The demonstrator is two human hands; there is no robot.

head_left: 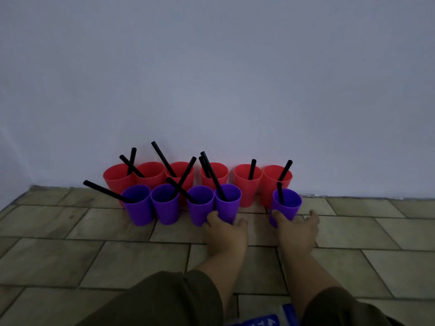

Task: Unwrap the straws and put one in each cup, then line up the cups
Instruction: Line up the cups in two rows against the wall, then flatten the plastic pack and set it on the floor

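Eleven cups (pixel 247 191) with black straws (pixel 163 158) line the wall (pixel 211 78), six red behind five purple. I see the left hand (pixel 224 231) gripping the fourth purple cup (pixel 229 203), the right hand (pixel 296 229) holding the fifth purple cup (pixel 288 207).

L sleeve (pixel 164 300) & R sleeve (pixel 334 307) were dark olive, loose fabric, ending approx mid-forearm; L hand (pixel 226 231) & R hand (pixel 296 229) were bare.
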